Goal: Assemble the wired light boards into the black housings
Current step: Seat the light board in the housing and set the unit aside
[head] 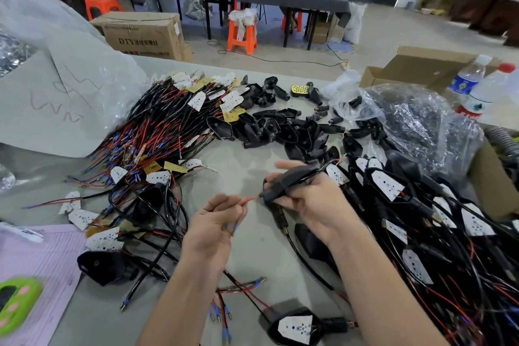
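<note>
Black housing [292,181] gripped in right hand [314,202], red wire [248,200] pinched by left hand [216,222]

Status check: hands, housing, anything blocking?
Left hand pinches the red wire. Right hand grips black housing, wire exiting its stem end. Loose wired boards crowd the left side.

The right hand [311,205] grips a black housing [292,177] above the table [247,166]. The left hand [213,227], at 8 o'clock from the housing, pinches the red wire [248,200] exiting its stem. Loose wired light boards [168,121] lie piled at 10 o'clock, empty housings [280,126] at 12 o'clock, and an assembled unit [295,327] at 6 o'clock.
</note>
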A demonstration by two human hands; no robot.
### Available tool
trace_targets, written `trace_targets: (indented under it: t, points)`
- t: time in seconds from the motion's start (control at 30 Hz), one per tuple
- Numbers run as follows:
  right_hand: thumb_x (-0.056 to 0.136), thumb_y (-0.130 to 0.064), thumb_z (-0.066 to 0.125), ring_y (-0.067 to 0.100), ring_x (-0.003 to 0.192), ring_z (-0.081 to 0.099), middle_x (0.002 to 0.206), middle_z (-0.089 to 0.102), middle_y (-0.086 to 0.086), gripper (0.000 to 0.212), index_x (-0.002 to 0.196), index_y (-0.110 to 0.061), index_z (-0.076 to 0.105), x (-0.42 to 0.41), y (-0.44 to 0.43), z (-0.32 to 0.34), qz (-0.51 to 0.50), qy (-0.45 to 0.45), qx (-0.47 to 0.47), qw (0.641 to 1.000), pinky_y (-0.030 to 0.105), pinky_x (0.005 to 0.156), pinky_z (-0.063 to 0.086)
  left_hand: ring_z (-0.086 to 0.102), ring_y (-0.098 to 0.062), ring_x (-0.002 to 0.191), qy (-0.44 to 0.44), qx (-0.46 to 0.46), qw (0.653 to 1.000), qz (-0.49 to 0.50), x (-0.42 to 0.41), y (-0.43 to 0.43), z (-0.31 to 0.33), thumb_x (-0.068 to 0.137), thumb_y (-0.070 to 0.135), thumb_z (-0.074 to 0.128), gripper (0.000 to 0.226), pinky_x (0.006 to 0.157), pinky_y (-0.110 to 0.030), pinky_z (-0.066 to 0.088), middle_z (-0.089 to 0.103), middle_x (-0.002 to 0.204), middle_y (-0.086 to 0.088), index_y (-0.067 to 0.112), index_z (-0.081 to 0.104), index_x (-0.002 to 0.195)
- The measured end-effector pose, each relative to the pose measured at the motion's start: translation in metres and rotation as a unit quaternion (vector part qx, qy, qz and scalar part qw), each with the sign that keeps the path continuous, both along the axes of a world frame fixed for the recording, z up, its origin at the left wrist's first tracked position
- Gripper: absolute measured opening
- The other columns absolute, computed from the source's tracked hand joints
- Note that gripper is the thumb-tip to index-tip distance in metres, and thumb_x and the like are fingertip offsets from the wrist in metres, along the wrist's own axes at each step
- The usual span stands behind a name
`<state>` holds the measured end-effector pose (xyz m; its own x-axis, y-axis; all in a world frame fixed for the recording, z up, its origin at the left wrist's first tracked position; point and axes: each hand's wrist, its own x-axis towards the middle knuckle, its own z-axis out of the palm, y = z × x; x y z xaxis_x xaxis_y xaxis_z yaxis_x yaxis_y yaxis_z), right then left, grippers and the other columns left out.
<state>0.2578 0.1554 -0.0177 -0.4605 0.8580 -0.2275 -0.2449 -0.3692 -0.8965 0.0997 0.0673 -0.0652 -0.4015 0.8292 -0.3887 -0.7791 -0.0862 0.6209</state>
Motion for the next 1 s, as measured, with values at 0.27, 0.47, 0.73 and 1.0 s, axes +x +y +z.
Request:
trace_targets:
  t: [0.27, 0.47, 0.73, 1.0]
  points:
    - [0.089, 0.023, 0.038, 0.031, 0.079, 0.074, 0.09, 0.071, 0.024, 0.029, 0.102, 0.009, 0.06, 0.014, 0.031, 0.008, -0.165, 0.015, -0.14, 0.976, 0.035, 0.059, 0.063, 0.076, -0.016, 0.065, 0.025, -0.021, 0.996, 0.085, -0.03, -0.011, 0.002, 0.084, -0.03, 0.049, 0.044, 0.063, -0.025, 0.063, 0.07, 0.06, -0.002, 0.012, 0.057, 0.076]
    - [0.1, 0.008, 0.047, 0.031, 0.079, 0.07, 0.109, 0.067, 0.026, 0.023, 0.121, 0.01, 0.056, 0.006, 0.034, 0.012, -0.193, 0.143, -0.19, 0.952, 0.04, 0.063, 0.062, 0.075, -0.014, 0.065, 0.099, -0.044, 0.981, 0.16, -0.024, -0.013, 0.0, 0.083, -0.031, 0.052, 0.042, 0.07, -0.025, 0.064, 0.07, 0.06, 0.0, 0.011, 0.056, 0.079]
    - [0.096, 0.006, 0.052, 0.024, 0.058, 0.068, 0.082, 0.072, 0.021, 0.015, 0.093, -0.002, 0.064, -0.009, 0.029, 0.017, -0.217, -0.096, 0.02, 0.971, 0.032, 0.057, 0.059, 0.064, 0.0, 0.061, 0.589, -0.259, 0.765, -0.033, -0.017, -0.013, 0.01, 0.082, 0.015, 0.067, 0.035, 0.057, -0.024, 0.043, 0.07, 0.07, 0.029, 0.049, 0.073, 0.078]
    - [0.097, 0.003, 0.05, 0.029, 0.056, 0.063, 0.078, 0.07, 0.022, 0.025, 0.085, 0.001, 0.072, -0.013, 0.013, 0.046, 0.074, -0.222, 0.168, 0.958, 0.029, 0.047, 0.054, 0.068, -0.012, 0.113, 0.346, 0.095, 0.889, -0.284, -0.006, 0.018, 0.05, 0.095, 0.036, 0.057, 0.048, 0.1, -0.035, 0.055, 0.068, 0.132, 0.004, 0.029, 0.058, 0.142]
